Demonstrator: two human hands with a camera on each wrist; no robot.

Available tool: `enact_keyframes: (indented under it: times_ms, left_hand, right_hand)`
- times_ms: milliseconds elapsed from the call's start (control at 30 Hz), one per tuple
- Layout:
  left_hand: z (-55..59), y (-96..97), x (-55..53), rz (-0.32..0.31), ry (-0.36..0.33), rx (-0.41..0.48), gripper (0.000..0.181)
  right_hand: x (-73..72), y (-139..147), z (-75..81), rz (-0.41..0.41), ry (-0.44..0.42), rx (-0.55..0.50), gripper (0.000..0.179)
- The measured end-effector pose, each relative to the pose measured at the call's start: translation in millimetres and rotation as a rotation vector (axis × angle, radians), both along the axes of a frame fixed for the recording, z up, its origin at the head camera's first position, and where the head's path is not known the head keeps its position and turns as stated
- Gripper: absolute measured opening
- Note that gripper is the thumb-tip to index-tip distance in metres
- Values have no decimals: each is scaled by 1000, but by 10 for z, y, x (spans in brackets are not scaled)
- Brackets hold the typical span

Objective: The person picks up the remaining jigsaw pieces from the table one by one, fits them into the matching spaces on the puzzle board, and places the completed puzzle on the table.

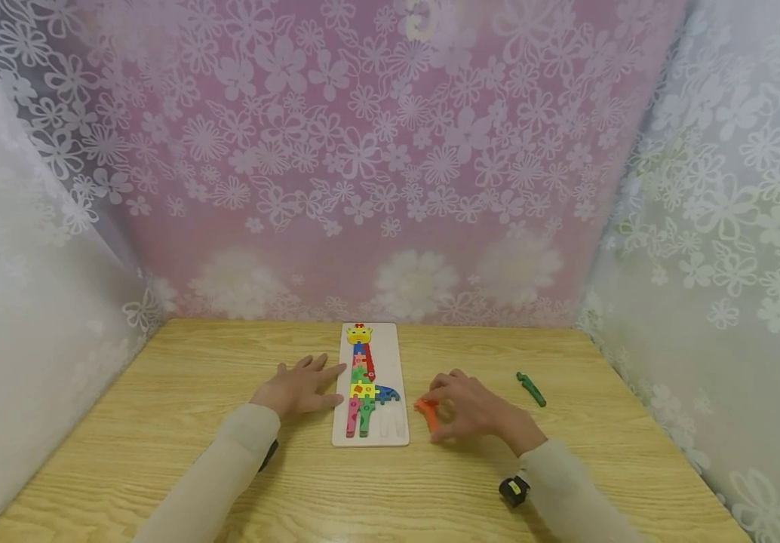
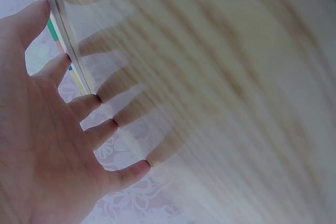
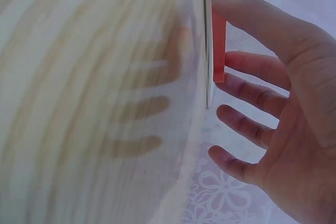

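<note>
A white puzzle board (image 1: pixel 393 354) lies on the table, bearing a giraffe of colourful interlocking pieces (image 1: pixel 363 391). Two pale leg-shaped slots show at its lower right. My left hand (image 1: pixel 300 388) rests beside the board's left edge, fingers spread, with the thumb and a fingertip at the edge. In the left wrist view the same hand (image 2: pixel 58 124) has its fingertips down on the tabletop. Right of the board, my right hand (image 1: pixel 473 407) pinches an orange puzzle piece (image 1: pixel 430 415) between thumb and fingers. In the right wrist view the orange piece's side shows by the thumb, other fingers spread.
A dark green puzzle piece (image 1: pixel 531 389) lies on the wooden table (image 1: pixel 227 483), to the right of my right hand. Flower-patterned curtains (image 1: pixel 390 166) close off the back and both sides of the table.
</note>
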State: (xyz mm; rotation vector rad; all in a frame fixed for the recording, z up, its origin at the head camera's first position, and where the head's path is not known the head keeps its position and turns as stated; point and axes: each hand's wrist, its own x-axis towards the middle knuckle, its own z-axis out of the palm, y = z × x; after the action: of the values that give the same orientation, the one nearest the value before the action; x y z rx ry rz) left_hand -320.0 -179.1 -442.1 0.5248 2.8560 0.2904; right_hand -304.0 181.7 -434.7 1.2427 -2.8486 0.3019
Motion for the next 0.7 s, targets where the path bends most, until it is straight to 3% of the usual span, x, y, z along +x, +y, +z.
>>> enact_keyframes:
  times_ms: [700]
  left_hand:
    - [-58,-9,-35,20,-11,19,74]
  right_hand:
    - [27,-198,78,-36,-58,-52,62]
